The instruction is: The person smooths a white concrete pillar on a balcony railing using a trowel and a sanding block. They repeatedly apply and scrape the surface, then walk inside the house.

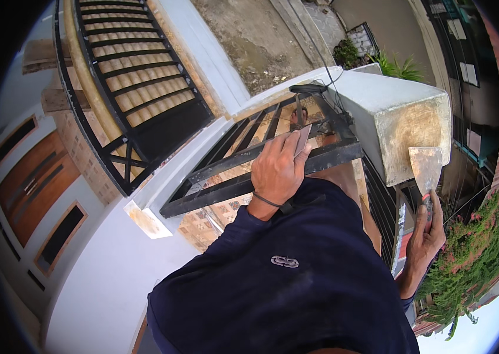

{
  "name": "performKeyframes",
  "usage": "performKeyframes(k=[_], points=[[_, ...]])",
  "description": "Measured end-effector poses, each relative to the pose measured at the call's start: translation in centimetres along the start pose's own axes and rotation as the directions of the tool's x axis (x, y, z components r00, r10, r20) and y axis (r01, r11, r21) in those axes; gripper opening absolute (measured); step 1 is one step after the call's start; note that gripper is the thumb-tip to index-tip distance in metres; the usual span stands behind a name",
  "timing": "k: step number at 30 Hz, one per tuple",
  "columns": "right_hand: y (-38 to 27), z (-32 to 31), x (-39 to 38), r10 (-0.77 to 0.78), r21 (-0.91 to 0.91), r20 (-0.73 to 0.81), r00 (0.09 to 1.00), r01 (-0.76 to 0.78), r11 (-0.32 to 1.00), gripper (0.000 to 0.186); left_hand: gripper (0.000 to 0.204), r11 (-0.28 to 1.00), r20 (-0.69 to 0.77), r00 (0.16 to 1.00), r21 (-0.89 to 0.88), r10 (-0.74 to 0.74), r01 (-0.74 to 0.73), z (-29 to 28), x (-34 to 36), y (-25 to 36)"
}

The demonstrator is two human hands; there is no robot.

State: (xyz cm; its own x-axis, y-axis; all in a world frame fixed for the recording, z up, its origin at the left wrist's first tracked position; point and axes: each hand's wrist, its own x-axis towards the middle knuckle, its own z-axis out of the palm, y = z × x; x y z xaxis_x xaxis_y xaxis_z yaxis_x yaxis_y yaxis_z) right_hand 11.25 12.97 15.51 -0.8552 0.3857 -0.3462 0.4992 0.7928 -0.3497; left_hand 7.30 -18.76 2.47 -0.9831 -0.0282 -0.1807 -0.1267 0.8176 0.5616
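A dark blue sleeve [285, 277] fills the near foreground from six o'clock, with the view tipped steeply over an outdoor wall top. Just beyond it a black metal gate frame [243, 156] runs across the centre, patterned tiles showing between its bars. At two o'clock stands a grey concrete pillar [397, 109], its near face patched with tan filler and its edges square; open air drops away past it to flowering shrubs [473, 248] at four o'clock. The left hand [277, 171] is closed on a small flat scraper [302, 139] and rests against the top bar. The right hand [428, 230], at three o'clock, grips a putty knife [426, 167] whose blade lies against the pillar's patched face. A second gate [137, 71] and bare ground lie farthest, at twelve o'clock.
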Motion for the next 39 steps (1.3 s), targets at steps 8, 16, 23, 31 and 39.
performKeyframes(k=[8,16,23,31,39], points=[[-2.9,2.7,0.7,-0.082,-0.077,0.033,0.996,0.085,0.993,0.039,0.032,1.000,0.024,1.000,-0.027,-0.008,0.009,0.0,0.3,-0.2],[-2.6,1.2,4.2,-0.007,0.062,-0.026,1.000,0.008,0.998,0.039,0.042,0.999,0.039,0.999,-0.029,0.017,-0.016,0.2,0.4,-0.5],[-3.5,2.2,-1.6,-0.059,-0.024,0.101,0.993,0.061,0.998,0.041,0.042,0.999,0.038,0.999,-0.045,0.028,-0.026,0.1,0.3,-0.6],[-5.3,3.9,5.2,-0.244,-0.030,-0.076,0.967,0.243,0.970,0.039,0.033,0.998,0.012,0.999,-0.047,0.030,-0.029,0.4,0.0,-0.5],[-2.9,3.9,-0.3,-0.074,0.067,-0.055,0.996,0.077,0.995,0.043,0.031,0.997,0.024,0.999,-0.059,0.049,-0.048,0.1,-0.1,-0.4]])
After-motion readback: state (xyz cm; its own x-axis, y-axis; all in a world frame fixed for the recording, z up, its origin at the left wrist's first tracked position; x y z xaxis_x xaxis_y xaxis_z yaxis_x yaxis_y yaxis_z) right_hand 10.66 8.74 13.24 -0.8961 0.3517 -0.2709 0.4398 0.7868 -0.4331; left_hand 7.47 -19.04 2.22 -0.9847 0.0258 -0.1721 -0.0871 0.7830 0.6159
